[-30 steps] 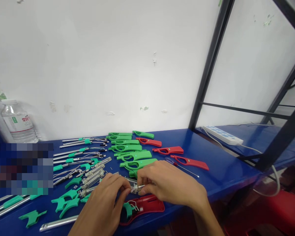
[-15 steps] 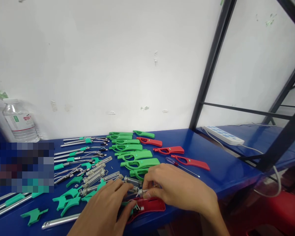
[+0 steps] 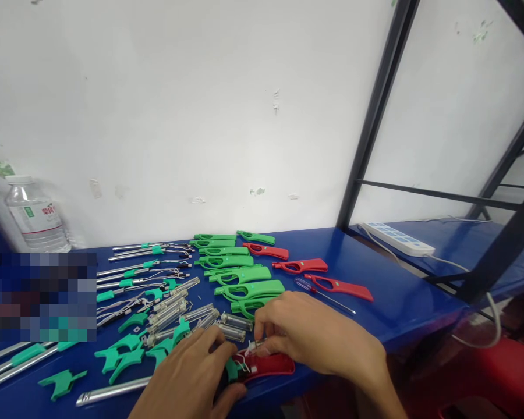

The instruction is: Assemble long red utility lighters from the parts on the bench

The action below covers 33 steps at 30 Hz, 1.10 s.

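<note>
From where I stood, the water bottle (image 3: 39,218) was at the far left, with metal tubes (image 3: 113,393) and green triggers (image 3: 62,384) spread on the blue table (image 3: 314,331). The left hand (image 3: 190,372) came in low, palm down, knuckles bent, thumb and fingers parted around the left end of the open red casing (image 3: 273,365); I couldn't tell how firmly it gripped. The right hand (image 3: 310,326), wrist bent inward, had finger and thumb closed on a small clear part (image 3: 252,346) just over that casing, at the table's near edge. A screwdriver (image 3: 325,295) lay beyond
</note>
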{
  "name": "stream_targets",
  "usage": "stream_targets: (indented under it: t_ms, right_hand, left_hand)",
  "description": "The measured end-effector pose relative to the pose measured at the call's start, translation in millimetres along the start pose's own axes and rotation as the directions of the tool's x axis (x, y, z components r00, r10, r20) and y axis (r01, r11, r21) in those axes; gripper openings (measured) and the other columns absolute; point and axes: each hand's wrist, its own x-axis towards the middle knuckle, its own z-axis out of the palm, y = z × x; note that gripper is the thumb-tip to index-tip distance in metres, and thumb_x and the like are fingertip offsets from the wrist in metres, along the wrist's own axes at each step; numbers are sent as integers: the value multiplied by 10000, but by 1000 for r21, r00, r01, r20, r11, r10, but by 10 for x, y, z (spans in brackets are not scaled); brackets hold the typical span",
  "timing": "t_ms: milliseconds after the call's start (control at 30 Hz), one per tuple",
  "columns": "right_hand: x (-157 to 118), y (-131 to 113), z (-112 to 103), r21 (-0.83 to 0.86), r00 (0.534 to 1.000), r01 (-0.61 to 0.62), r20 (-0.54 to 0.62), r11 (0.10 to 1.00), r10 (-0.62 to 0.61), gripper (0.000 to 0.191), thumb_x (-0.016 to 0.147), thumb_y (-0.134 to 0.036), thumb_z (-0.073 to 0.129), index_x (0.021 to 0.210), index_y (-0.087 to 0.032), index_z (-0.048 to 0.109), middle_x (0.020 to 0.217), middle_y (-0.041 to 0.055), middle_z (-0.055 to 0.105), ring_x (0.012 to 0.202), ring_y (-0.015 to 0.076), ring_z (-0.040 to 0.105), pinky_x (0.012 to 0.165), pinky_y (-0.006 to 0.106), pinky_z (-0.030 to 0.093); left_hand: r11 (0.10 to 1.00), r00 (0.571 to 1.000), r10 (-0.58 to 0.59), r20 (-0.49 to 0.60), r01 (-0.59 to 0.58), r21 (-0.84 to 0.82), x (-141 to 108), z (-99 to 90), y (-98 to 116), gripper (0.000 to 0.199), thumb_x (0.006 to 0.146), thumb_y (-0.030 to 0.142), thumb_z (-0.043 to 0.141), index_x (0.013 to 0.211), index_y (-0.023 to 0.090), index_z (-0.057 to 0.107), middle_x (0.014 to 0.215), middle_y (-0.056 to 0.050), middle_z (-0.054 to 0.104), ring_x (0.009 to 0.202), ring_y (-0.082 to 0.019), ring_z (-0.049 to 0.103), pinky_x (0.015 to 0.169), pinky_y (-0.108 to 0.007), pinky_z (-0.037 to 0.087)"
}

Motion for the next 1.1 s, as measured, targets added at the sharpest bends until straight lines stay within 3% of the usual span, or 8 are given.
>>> stream_targets:
  t_ms: [167, 467, 667, 867, 933, 1100]
  right_hand:
    - [12, 17, 23, 8, 1000, 15, -7, 1000, -15, 72, 981, -331, 893, 1027, -289, 857, 1001, -2, 845, 1011, 236, 729, 733, 304, 356]
    - [-18, -5, 7, 48, 999, 42, 16, 998, -43, 76, 966, -218, 893, 1014, -265, 858, 1020, -13, 842, 1022, 202, 719, 783, 272, 411]
    - [9, -20, 49, 35, 999, 52, 3, 998, -52, 95, 962, -157, 855, 932, -246, 868, 966, 1, 825, 942, 185, 705, 749, 274, 390]
    - [8, -87, 71, 20, 999, 46, -4, 999, -46, 264, 923, -24, 738, 790, -217, 858, 789, 0, 791, 739, 141, 624, 644, 298, 326]
    - [-3, -111, 77, 16, 1000, 22, -12, 1000, -22, 243, 923, -44, 763, 810, -226, 876, 785, 2, 809, 729, 147, 647, 636, 309, 319]
    - [-89, -74, 36, 9, 998, 53, -27, 999, -53, 92, 1001, -283, 837, 1044, -296, 917, 1017, 22, 888, 968, 247, 790, 758, 306, 455]
  left_hand:
    - [999, 1000, -20, 20, 20, -33, 18, 7, 10, 245, 917, 179, 830, 1100, 340, 804, 1185, -2, 793, 1099, -294, 781, 881, -367, 611]
    - [1000, 1000, -16, 3, 16, -22, 6, 57, -8, 189, 936, 201, 812, 1086, 315, 809, 1187, -35, 768, 1077, -296, 778, 896, -385, 615]
    - [997, 998, -37, 44, 39, -60, 12, 84, -9, 172, 968, 207, 765, 1102, 309, 805, 1200, -49, 746, 1069, -280, 768, 877, -359, 607]
    - [989, 990, -100, 100, 110, -98, 58, -5, 91, 244, 962, 136, 726, 1134, 291, 803, 1272, -42, 740, 1195, -282, 734, 1015, -395, 583]
    - [985, 982, -121, 143, 137, -107, 63, -61, 124, 272, 959, 123, 719, 1158, 289, 800, 1309, -37, 735, 1232, -278, 722, 1049, -400, 572]
    - [985, 975, -119, 188, 140, -102, 69, -123, 131, 251, 982, 164, 708, 1177, 296, 794, 1336, -38, 728, 1260, -292, 712, 1082, -433, 565]
